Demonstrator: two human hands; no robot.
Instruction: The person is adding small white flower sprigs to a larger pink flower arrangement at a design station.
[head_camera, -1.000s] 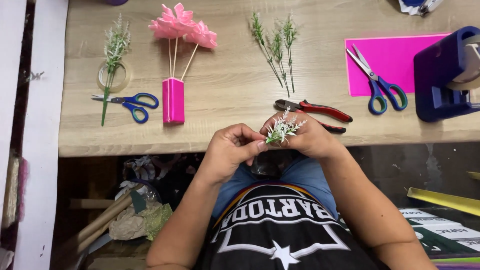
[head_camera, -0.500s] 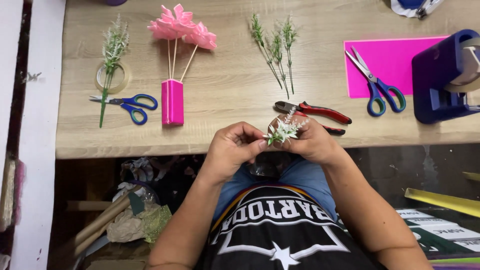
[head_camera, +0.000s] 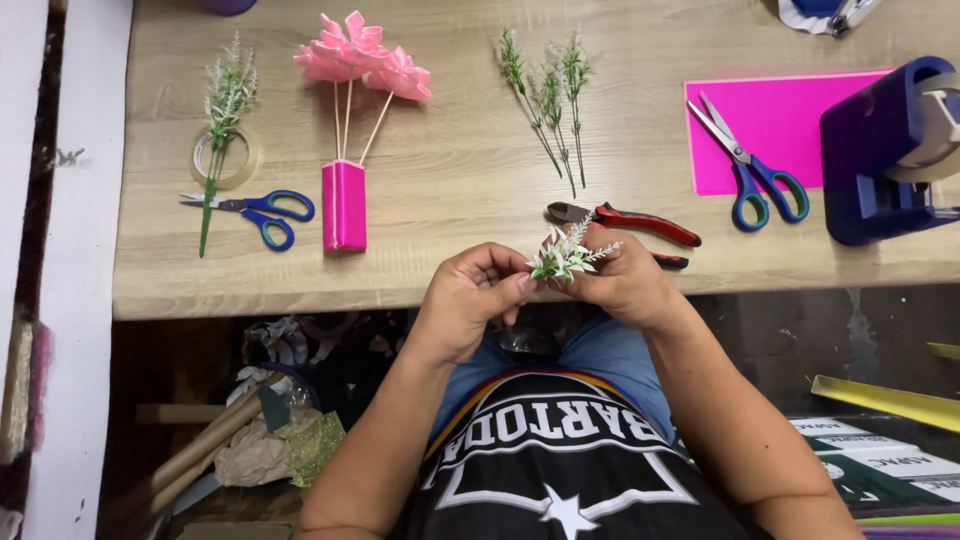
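I've got both hands together at the near edge of the desk (head_camera: 450, 170), at about six o'clock in the view. The left hand (head_camera: 468, 305) is curled nearly closed, fingertips pinching the little green-and-white sprig (head_camera: 565, 255); the right hand (head_camera: 628, 285) wraps its stem from the other side, fingers closed around it. My read: grip low on the stem and turn gently, so the tiny leaves aren't crushed. The red-handled pliers (head_camera: 630, 222) lie just beyond at twelve o'clock, the pink paper flowers (head_camera: 362, 55) at ten, and the blue scissors (head_camera: 752, 170) at two.
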